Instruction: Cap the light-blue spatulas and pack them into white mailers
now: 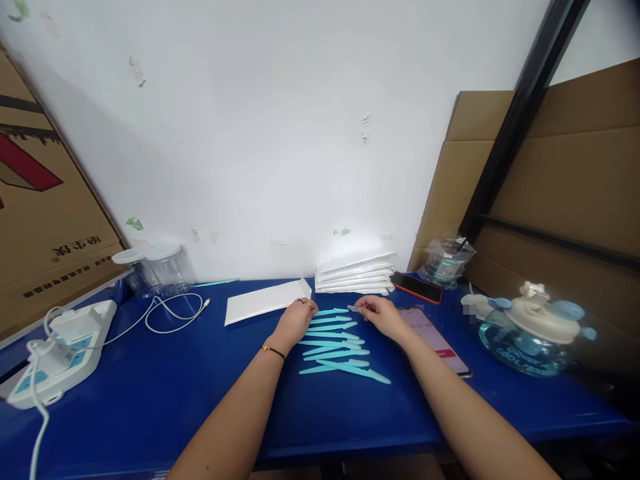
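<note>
Several light-blue eyebrow razors (334, 335) lie in a column on the blue table, mostly side by side, with two crossing at the near end. My left hand (295, 321) has its fingers closed on the handle end of the farthest eyebrow razor (330, 311). Just right of that razor's tip, my right hand (381, 316) pinches a small translucent piece (353, 309) that looks like a blade cap. A white padded envelope (265, 301) lies behind my left hand. Behind my right hand is a stack of white padded envelopes (355, 273).
A lit phone (450, 357) lies beside my right forearm, and an orange-edged phone (417, 287) sits farther back. To the right stands a blue-tinted bottle (530, 343). A power strip (87, 357), white cable (175, 330) and clear jars (163, 270) are at left.
</note>
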`<state>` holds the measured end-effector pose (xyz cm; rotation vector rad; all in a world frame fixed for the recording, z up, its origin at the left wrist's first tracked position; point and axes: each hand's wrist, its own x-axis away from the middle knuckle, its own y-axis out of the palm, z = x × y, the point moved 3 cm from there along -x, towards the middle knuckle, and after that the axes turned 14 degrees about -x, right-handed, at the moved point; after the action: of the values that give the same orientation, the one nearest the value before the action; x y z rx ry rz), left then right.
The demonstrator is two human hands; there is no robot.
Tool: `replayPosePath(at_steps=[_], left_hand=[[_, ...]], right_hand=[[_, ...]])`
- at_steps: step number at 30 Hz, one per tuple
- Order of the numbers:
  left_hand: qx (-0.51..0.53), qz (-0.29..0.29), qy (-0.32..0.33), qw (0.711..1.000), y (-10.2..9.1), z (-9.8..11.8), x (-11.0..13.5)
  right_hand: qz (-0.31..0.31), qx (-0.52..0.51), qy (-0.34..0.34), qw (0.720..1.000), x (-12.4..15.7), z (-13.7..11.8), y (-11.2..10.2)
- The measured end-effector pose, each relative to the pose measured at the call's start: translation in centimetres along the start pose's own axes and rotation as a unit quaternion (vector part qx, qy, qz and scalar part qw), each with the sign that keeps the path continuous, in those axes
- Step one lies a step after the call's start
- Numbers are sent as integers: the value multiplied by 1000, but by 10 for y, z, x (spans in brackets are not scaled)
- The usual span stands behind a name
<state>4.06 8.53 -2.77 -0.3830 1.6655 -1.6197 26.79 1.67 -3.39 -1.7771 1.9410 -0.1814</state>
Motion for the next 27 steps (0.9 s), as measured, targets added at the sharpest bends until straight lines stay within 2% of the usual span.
replayPosePath(at_steps=[5, 14, 21, 24, 27], left_hand=[[14, -3, -4, 1000, 1, -1, 0], [34, 8, 32, 999, -6, 12, 2], [39, -22, 13, 999, -2, 12, 5], [53, -73, 31, 995, -2, 14, 11], [55, -137, 78, 986, -1, 21, 20]], right_hand=[[-17, -14, 5, 1000, 1, -5, 3], [-58, -69, 5, 996, 4, -13, 14], [-60, 25, -18, 998, 2, -13, 14], [-80, 31, -21, 996, 9, -23, 5], [-165, 57, -1, 985, 27, -33, 1]])
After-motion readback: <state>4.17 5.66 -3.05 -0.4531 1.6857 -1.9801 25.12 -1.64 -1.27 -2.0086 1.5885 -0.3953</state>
